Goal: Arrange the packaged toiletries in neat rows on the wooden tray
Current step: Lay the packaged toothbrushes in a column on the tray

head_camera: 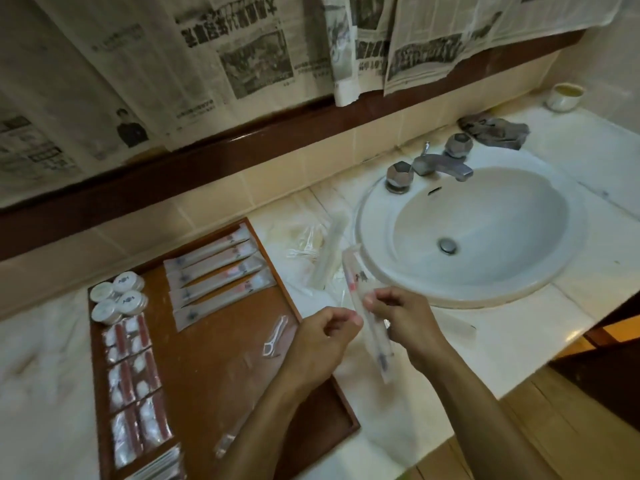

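Note:
A wooden tray (221,358) lies on the counter left of the sink. On it are several long toothbrush packets (221,271) in a row, round white containers (117,296) at the back left, and a column of clear packets (135,379) with red strips. A floss pick in a clear wrapper (275,336) lies near the tray's right edge. My right hand (403,323) pinches a long clear toothbrush packet (356,289) held upright over the tray's right edge. My left hand (323,337) is curled beside it, thumb and fingertip at the packet's side.
More clear packets and floss picks (311,249) lie loose on the counter between tray and white sink (478,237). A faucet (440,164) with two knobs stands behind the basin. A grey cloth (495,129) and a small cup (564,97) sit at the back right.

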